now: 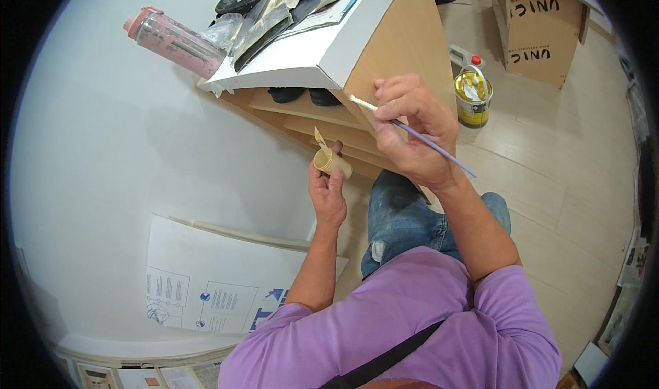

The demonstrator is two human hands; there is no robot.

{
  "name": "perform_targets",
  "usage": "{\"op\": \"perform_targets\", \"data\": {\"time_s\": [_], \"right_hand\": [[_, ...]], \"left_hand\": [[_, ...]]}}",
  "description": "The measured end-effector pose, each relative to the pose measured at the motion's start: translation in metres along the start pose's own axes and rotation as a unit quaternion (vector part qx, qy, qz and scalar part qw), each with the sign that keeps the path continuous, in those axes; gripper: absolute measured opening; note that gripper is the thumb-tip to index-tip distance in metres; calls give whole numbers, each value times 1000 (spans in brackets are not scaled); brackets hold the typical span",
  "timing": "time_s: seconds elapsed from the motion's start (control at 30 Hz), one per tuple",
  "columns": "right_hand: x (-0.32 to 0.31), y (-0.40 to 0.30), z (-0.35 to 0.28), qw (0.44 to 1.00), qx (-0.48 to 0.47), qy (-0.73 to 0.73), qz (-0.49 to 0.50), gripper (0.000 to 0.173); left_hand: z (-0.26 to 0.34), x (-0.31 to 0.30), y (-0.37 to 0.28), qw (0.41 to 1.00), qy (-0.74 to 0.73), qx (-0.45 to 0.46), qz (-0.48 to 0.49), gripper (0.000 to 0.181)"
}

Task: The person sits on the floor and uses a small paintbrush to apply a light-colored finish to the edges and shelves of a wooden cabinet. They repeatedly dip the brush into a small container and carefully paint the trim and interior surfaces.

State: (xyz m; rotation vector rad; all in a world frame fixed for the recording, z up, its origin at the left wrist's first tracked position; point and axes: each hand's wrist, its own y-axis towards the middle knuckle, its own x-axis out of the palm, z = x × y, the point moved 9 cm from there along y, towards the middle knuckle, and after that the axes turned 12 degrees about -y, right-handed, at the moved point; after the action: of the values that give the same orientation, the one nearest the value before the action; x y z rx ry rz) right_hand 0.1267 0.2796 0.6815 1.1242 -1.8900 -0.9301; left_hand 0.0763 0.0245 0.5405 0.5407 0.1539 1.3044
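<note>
My right hand (419, 131) grips a thin artist's paintbrush (432, 144) with a lilac handle. Its pale tip points left, close to the front corner of a wooden shoe cabinet (406, 44) with a white top; whether it touches is unclear. Lower and to the left, my left hand (329, 196) holds a small cream-coloured cup (334, 165) tilted, its opening facing up and left. A narrow, stained strip (320, 137) sticks out of the cup. Dark shoes (304, 96) sit on the cabinet's upper shelf, below the white top.
A pink-lidded bottle (175, 44) and a pile of bags and papers (278, 18) lie on the cabinet top. A paint can (472, 98) and a jug stand on the floor at right, near a cardboard-clad unit (540, 39). A printed board (221, 275) leans at lower left.
</note>
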Motion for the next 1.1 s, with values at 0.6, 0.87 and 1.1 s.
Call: {"op": "perform_targets", "data": {"time_s": [0.6, 0.87, 1.1], "right_hand": [[1, 9, -3, 1000, 6, 9, -9, 21], [-2, 6, 2, 1000, 14, 20, -12, 20], [0, 4, 4, 999, 3, -6, -40, 18]], "left_hand": [[-5, 2, 1, 1000, -3, -4, -6, 51], [-5, -1, -1, 1000, -8, -10, -7, 50], [-5, 2, 0, 1000, -4, -8, -3, 50]]}}
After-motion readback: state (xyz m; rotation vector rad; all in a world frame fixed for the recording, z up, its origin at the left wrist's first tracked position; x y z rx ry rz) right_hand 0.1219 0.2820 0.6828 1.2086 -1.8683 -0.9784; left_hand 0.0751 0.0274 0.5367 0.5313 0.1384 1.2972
